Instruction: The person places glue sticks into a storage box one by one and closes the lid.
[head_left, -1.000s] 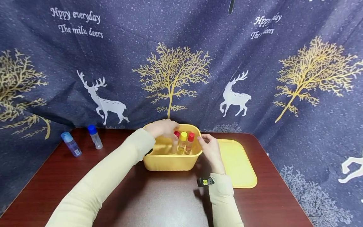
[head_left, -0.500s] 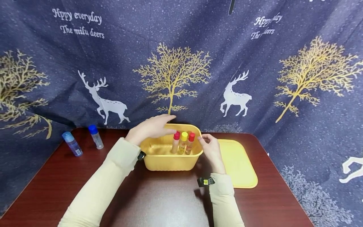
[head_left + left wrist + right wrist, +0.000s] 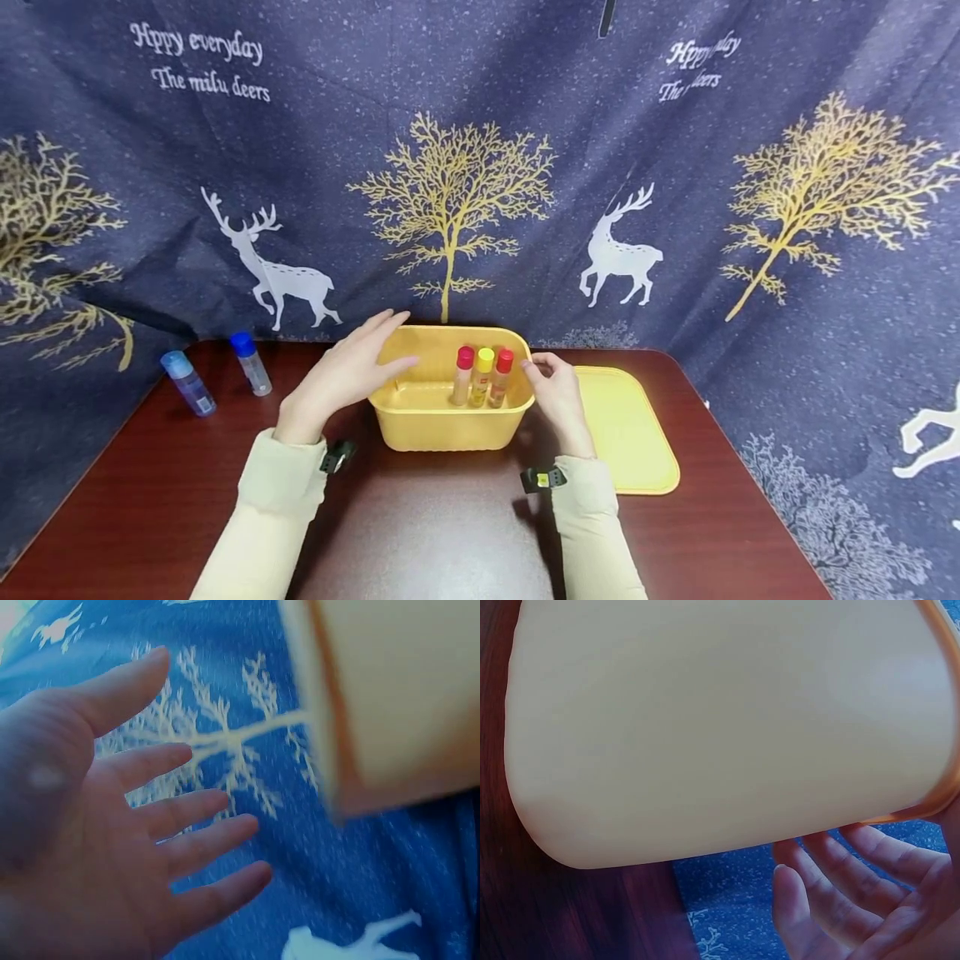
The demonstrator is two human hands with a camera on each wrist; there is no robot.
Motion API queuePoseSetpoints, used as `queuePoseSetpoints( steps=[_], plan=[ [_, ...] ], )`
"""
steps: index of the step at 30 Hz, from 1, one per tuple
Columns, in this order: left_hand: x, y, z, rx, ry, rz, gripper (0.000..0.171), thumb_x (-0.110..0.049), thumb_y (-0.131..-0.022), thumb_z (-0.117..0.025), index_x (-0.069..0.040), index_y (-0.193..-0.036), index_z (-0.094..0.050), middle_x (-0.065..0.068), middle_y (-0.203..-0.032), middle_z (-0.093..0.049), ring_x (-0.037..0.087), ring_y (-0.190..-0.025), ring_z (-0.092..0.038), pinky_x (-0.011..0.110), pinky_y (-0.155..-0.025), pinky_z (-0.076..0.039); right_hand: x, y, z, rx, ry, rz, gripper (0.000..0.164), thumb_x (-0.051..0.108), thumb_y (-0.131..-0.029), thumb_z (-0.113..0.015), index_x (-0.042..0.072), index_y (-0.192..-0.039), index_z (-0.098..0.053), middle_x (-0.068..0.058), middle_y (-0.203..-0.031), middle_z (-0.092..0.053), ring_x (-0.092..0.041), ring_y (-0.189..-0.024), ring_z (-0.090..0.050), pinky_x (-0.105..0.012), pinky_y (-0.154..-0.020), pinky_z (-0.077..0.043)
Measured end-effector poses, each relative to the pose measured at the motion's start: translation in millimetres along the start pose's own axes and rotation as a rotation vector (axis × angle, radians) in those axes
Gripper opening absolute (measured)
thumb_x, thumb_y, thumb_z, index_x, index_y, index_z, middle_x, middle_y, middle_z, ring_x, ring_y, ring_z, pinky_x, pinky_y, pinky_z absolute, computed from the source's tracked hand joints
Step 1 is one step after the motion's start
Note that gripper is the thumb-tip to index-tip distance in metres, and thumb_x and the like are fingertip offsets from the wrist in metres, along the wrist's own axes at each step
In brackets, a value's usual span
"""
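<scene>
A yellow plastic bin (image 3: 450,429) stands on the table. Inside it, toward the right, three small capped bottles stand in a row: a red-capped bottle (image 3: 463,379), a yellow-capped bottle (image 3: 482,379) and another red-capped bottle (image 3: 499,381). My left hand (image 3: 345,367) hovers by the bin's left end, holding nothing. Its fingers (image 3: 210,840) are spread and the thumb stands apart, as the left wrist view shows. At the bin's right end my right hand (image 3: 557,404) rests its loosely bent fingers (image 3: 870,885) against the wall near the rim, thumb off to the side.
A yellow lid (image 3: 630,433) lies flat on the table (image 3: 420,533) right of the bin. At the back left stand a light-blue-capped bottle (image 3: 189,383) and a dark-blue-capped bottle (image 3: 251,364). A patterned cloth (image 3: 480,167) hangs behind the table.
My left hand has let go of the left red-capped bottle in the bin and moved back left, out over the bin's left rim. The right hand has stayed put.
</scene>
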State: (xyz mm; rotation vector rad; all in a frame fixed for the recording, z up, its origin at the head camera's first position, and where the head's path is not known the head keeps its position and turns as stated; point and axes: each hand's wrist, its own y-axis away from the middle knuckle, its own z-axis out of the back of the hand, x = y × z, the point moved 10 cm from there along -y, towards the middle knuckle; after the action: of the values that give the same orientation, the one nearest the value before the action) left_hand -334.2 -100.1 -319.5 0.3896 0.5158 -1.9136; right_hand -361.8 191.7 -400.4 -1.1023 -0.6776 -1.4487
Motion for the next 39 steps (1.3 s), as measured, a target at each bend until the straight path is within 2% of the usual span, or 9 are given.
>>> queuePoseSetpoints(
  steps=[4, 8, 12, 15, 18, 23, 28, 32, 39],
  plan=[
    [19.6, 14.4, 9.2, -0.078, -0.004, 0.031, 0.08, -0.058, -0.094, -0.055, -0.012, -0.154, -0.03, 0.02, -0.157, -0.023, 0.043, -0.14, -0.026, 0.063, -0.106, -0.025, 0.0, -0.5, -0.3, 0.001, 0.004, 0.0, 0.025, 0.022, -0.094, -0.065, 0.002, -0.108, -0.068, -0.015, -0.103, -0.07, -0.027, -0.094, -0.065, -0.041, -0.083, -0.052],
    [35.5, 25.6, 17.7, -0.111, 0.007, 0.068, 0.078, -0.053, -0.095, -0.056, -0.011, -0.154, -0.028, 0.022, -0.157, -0.021, 0.046, -0.14, -0.023, 0.068, -0.104, -0.024, -1.8, -1.8, -0.1, 0.008, 0.002, 0.004, 0.025, 0.022, -0.094, -0.065, 0.002, -0.109, -0.068, -0.015, -0.103, -0.07, -0.027, -0.093, -0.065, -0.041, -0.083, -0.052],
    [46.6, 26.6, 19.8, -0.116, 0.036, 0.094, 0.077, -0.052, -0.096, -0.054, -0.011, -0.155, -0.025, 0.023, -0.158, -0.016, 0.048, -0.14, -0.02, 0.071, -0.102, -0.021, -3.3, -4.1, 4.8, -0.006, -0.006, 0.011, 0.025, 0.023, -0.094, -0.065, 0.003, -0.108, -0.068, -0.015, -0.103, -0.069, -0.026, -0.094, -0.065, -0.041, -0.084, -0.051],
    [55.5, 25.0, 21.1, -0.15, 0.049, 0.11, 0.075, -0.049, -0.097, -0.054, -0.01, -0.155, -0.026, 0.025, -0.158, -0.015, 0.051, -0.139, -0.02, 0.073, -0.102, -0.019, -3.7, -4.5, 8.4, -0.015, -0.003, 0.01, 0.025, 0.023, -0.094, -0.065, 0.003, -0.108, -0.068, -0.015, -0.103, -0.069, -0.027, -0.094, -0.065, -0.042, -0.083, -0.051],
    [67.2, 26.8, 25.6, -0.227, 0.038, 0.117, 0.071, -0.046, -0.098, -0.054, -0.008, -0.153, -0.03, 0.027, -0.156, -0.017, 0.053, -0.137, -0.022, 0.073, -0.1, -0.019, -3.8, -3.4, 8.8, -0.014, 0.004, 0.002, 0.025, 0.023, -0.094, -0.065, 0.002, -0.108, -0.068, -0.016, -0.103, -0.069, -0.027, -0.094, -0.065, -0.042, -0.084, -0.051],
    [86.1, 37.8, 37.8, -0.384, -0.026, 0.127, 0.063, -0.038, -0.098, -0.057, -0.002, -0.147, -0.039, 0.03, -0.152, -0.025, 0.053, -0.135, -0.026, 0.074, -0.098, -0.022, -1.6, -1.1, 3.7, 0.005, 0.002, 0.0, 0.025, 0.022, -0.094, -0.065, 0.002, -0.108, -0.068, -0.016, -0.105, -0.069, -0.027, -0.097, -0.065, -0.042, -0.086, -0.051],
    [94.2, 46.5, 46.4, -0.488, -0.032, 0.128, 0.061, -0.033, -0.097, -0.061, -0.002, -0.145, -0.041, 0.031, -0.151, -0.028, 0.049, -0.139, -0.023, 0.072, -0.1, -0.021, -0.9, -1.3, 3.2, -0.002, 0.011, 0.004, 0.025, 0.022, -0.094, -0.065, 0.002, -0.108, -0.068, -0.016, -0.105, -0.069, -0.027, -0.098, -0.065, -0.043, -0.087, -0.05],
    [99.7, 51.9, 52.4, -0.534, -0.026, 0.15, 0.059, -0.03, -0.097, -0.061, -0.001, -0.145, -0.041, 0.032, -0.151, -0.027, 0.047, -0.142, -0.017, 0.071, -0.103, -0.018, -0.6, -0.8, 2.8, 0.001, 0.013, 0.008, 0.025, 0.022, -0.094, -0.065, 0.001, -0.108, -0.068, -0.017, -0.106, -0.069, -0.028, -0.099, -0.065, -0.043, -0.087, -0.05],
    [112.1, 57.2, 57.3, -0.608, -0.028, 0.175, 0.055, -0.027, -0.096, -0.062, -0.002, -0.142, -0.045, 0.031, -0.15, -0.03, 0.046, -0.142, -0.018, 0.071, -0.1, -0.021, -0.5, -0.7, 2.5, -0.002, -0.001, 0.004, 0.024, 0.021, -0.094, -0.065, 0.002, -0.108, -0.068, -0.016, -0.105, -0.069, -0.028, -0.099, -0.065, -0.043, -0.088, -0.05]
  ],
)
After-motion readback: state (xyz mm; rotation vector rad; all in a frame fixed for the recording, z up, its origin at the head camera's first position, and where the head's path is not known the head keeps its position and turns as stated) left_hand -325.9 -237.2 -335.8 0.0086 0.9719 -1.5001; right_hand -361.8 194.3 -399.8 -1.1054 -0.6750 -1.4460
